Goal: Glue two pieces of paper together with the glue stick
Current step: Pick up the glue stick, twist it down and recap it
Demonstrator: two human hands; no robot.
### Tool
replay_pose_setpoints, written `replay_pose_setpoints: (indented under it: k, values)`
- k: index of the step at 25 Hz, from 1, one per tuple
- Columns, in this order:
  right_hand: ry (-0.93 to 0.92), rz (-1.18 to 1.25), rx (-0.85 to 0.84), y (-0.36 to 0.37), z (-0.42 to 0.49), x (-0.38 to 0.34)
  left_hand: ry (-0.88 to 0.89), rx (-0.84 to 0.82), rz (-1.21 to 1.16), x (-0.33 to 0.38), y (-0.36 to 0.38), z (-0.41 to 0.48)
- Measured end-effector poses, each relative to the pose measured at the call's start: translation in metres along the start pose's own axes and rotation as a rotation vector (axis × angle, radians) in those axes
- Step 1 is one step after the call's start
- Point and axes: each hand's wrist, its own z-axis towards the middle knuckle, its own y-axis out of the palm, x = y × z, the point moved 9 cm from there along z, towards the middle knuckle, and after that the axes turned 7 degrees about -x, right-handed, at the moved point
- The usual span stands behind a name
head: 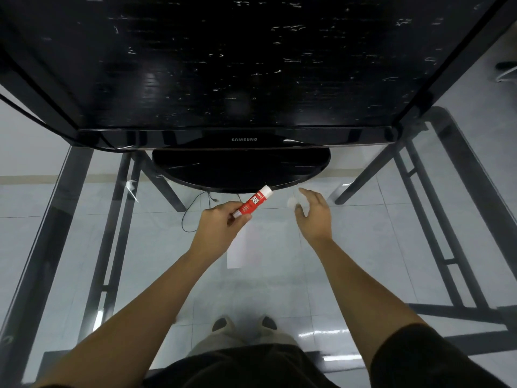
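Observation:
My left hand (pixel 221 228) grips the lower end of a red glue stick (pixel 250 204), whose white tip points up and to the right toward the monitor base. A white strip of paper (pixel 237 252) lies on the glass table (pixel 279 275), partly under my left hand; I cannot tell whether it is one sheet or two. My right hand (pixel 314 215) hovers to the right with its fingers spread. A small, blurred white round piece (pixel 291 203), apparently the cap, sits just left of its fingertips; whether they touch is unclear.
A black Samsung monitor (pixel 243 79) on an oval stand (pixel 240 169) fills the far half of the table. Dark table legs (pixel 112 219) and a cable (pixel 193 208) on the tiled floor show through the glass. My feet (pixel 243 323) are visible below.

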Motion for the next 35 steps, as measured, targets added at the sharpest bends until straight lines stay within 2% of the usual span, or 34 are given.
replay_pose_setpoints:
  k: [4, 9, 11, 13, 15, 18, 21, 35]
  values:
    - [-0.052, -0.320, -0.260, 0.035, 0.019, 0.001, -0.004, -0.008, 0.003, -0.004, -0.003, 0.004]
    - [-0.073, -0.395, -0.244, 0.040, 0.026, -0.002, 0.007, -0.023, 0.007, 0.000, -0.003, 0.006]
    - [-0.066, -0.240, -0.174, 0.032, 0.025, -0.009, -0.001, -0.026, -0.006, 0.000, -0.003, 0.006]
    - [0.007, 0.163, -0.083, 0.021, 0.020, -0.014, 0.004, -0.031, -0.015, 0.000, -0.002, 0.006]
    - [0.068, 0.534, -0.080, 0.018, 0.011, -0.022, 0.019, -0.034, -0.005, 0.001, 0.000, 0.005]
    - [0.046, 0.727, -0.156, 0.018, -0.002, -0.033, 0.032, -0.038, -0.007, 0.003, 0.004, 0.003]
    - [0.022, 0.780, -0.187, 0.014, -0.012, -0.038, 0.048, -0.043, -0.009, 0.007, 0.007, 0.000]
    - [-0.061, 0.705, -0.239, 0.008, -0.022, -0.052, 0.119, -0.012, 0.032, 0.020, 0.005, -0.002]
